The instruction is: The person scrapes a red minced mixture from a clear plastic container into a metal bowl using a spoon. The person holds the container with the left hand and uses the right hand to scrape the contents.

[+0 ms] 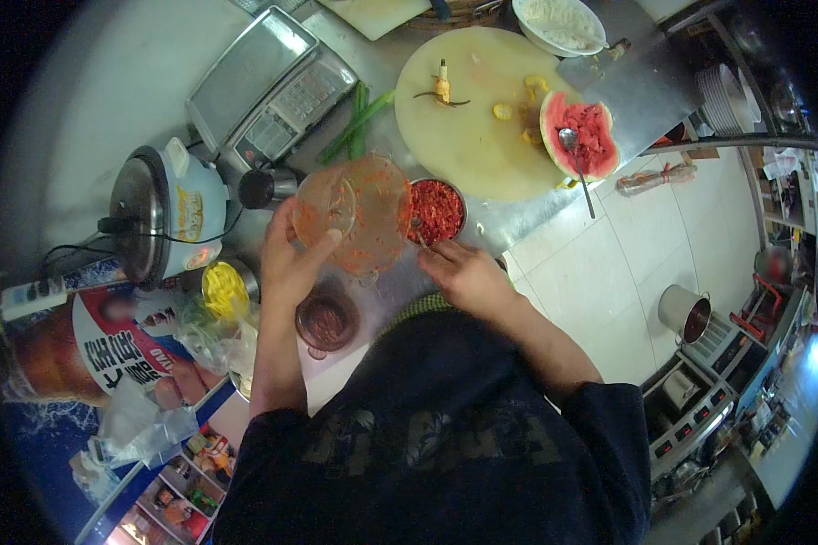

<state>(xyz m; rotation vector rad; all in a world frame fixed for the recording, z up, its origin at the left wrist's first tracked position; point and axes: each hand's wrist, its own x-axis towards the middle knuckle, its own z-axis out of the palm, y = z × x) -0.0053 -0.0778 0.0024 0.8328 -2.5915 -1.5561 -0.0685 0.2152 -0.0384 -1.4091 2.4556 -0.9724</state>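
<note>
My left hand (290, 255) grips a clear plastic chopper bowl (368, 225), tilted on its side and smeared with red bits. Its mouth faces a round metal container (463, 218) filled with chopped red chili (436, 208). My right hand (469, 276) is at the near rim of that container, with its fingers closed on a thin metal utensil, probably a spoon (417, 228); the fingers hide much of its handle. Below the bowl, a round, dark-tinted lid or dish (326, 321) rests on the counter. The chopper blade (442, 88) stands on the round cutting board (474, 146).
Half a watermelon (583, 139) with a spoon (572, 153) overlaps the board's right edge. Green stalks (358, 126), a scale (273, 88), a dark cup (266, 187) and a rice cooker (170, 211) stand left. A bowl of white food (562, 27) is at the back.
</note>
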